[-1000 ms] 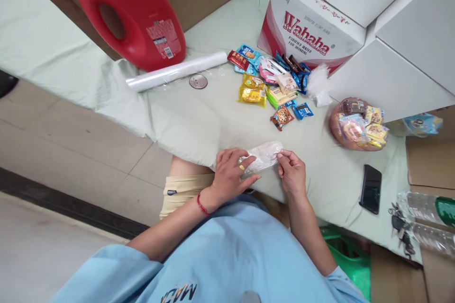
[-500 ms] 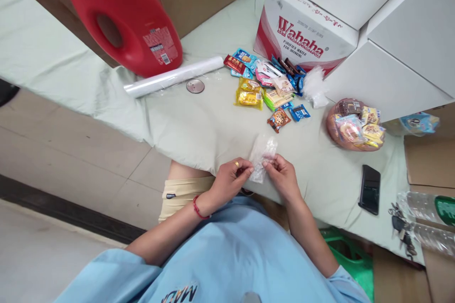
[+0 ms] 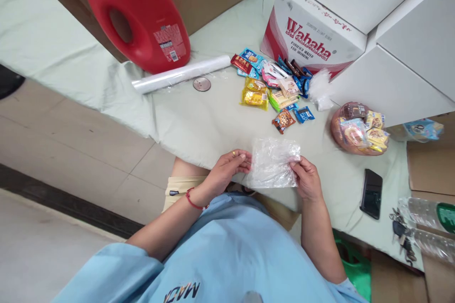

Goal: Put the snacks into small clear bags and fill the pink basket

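Observation:
A clear, crinkled plastic bag (image 3: 272, 163) is spread out over the front edge of the cloth-covered table. My right hand (image 3: 307, 177) pinches its right edge between thumb and fingers. At the bag's left edge is my left hand (image 3: 229, 168), its fingers loosely stretched toward the plastic with the fingertips at the edge; no firm grip shows. Beyond the bag lie a brown cookie packet (image 3: 283, 120), a small blue packet (image 3: 304, 114), a yellow packet (image 3: 255, 93) and a heap of other wrapped snacks. Crumpled clear plastic (image 3: 320, 90) sits beside the heap.
A white plastic roll (image 3: 181, 74) and a round metal disc (image 3: 202, 84) lie before a red jug (image 3: 142, 14). A Wahaha carton (image 3: 311, 33) stands behind. Rightward are a snack-filled bowl (image 3: 336, 130), a phone (image 3: 371, 193), keys (image 3: 401, 234) and clear bottles (image 3: 423, 210).
The narrow folded plastic is now opened out into a wide sheet-like bag. My right hand has moved right with its edge, and my left hand slightly left, its fingers loosened from a pinch.

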{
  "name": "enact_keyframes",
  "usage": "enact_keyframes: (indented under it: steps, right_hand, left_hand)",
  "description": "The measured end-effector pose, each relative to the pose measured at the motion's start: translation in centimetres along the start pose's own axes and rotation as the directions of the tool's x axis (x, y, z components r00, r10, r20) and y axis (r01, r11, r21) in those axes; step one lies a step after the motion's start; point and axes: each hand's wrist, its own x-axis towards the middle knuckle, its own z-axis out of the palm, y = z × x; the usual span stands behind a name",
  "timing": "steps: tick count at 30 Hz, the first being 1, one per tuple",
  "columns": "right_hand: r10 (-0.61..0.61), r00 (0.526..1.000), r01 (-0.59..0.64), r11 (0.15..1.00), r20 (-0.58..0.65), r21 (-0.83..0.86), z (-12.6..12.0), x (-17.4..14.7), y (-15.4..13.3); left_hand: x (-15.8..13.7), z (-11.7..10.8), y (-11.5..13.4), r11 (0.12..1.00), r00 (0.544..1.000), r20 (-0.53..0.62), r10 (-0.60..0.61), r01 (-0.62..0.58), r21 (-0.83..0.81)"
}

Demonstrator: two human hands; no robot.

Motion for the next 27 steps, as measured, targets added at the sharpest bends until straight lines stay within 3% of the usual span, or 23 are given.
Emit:
enact_keyframes:
  steps: [7,10,12,14,16,18,21,24,27]
  right_hand:
    - [-0.008,0.997,0.014,0.997,0.077,-0.079,0.5,0.1,0.9]
    - [-0.085,0.994,0.074,0.988,-0.075,-0.135,0.8,0.4,0.9]
    - [-0.172,0.964,0.135,0.974,-0.202,-0.183,1.1,0.2,0.4]
    - [-0.234,0.945,0.184,0.958,-0.229,-0.220,1.7,-0.5,-0.3]
    - [-0.247,0.962,0.212,0.944,-0.114,-0.254,2.9,-1.6,-1.0]
    - [-0.247,0.966,0.258,0.918,0.075,-0.302,4.7,-2.6,-1.3]
    - [-0.288,0.916,0.378,0.851,0.279,-0.363,7.2,-3.2,-0.9]
    - [-0.349,0.895,0.439,0.802,0.277,-0.406,8.3,-2.8,0.0]
    - [-0.389,0.883,0.468,0.773,0.262,-0.429,8.1,-2.3,0.5]
  left_hand:
    - [-0.1,0.1,0.1,0.984,0.998,0.060,-0.020,0.010,0.178]
    - [-0.1,0.3,-0.4,0.979,0.998,0.001,0.056,-0.055,0.195]
    - [0.0,0.4,-0.8,0.970,0.993,-0.038,0.113,-0.102,0.220]
    - [0.0,0.6,-1.3,0.952,0.986,-0.050,0.160,-0.141,0.270]
    - [-0.2,1.0,-1.7,0.919,0.980,-0.053,0.194,-0.162,0.359]
    - [-0.5,1.5,-1.9,0.873,0.975,-0.039,0.220,-0.179,0.455]
    - [-1.0,2.0,-2.0,0.821,0.964,0.045,0.264,-0.249,0.513]
    - [-1.2,2.0,-1.9,0.907,0.974,0.077,0.215,-0.229,0.353]
    - [-1.2,1.5,-1.5,0.992,0.996,0.078,0.046,-0.054,0.111]
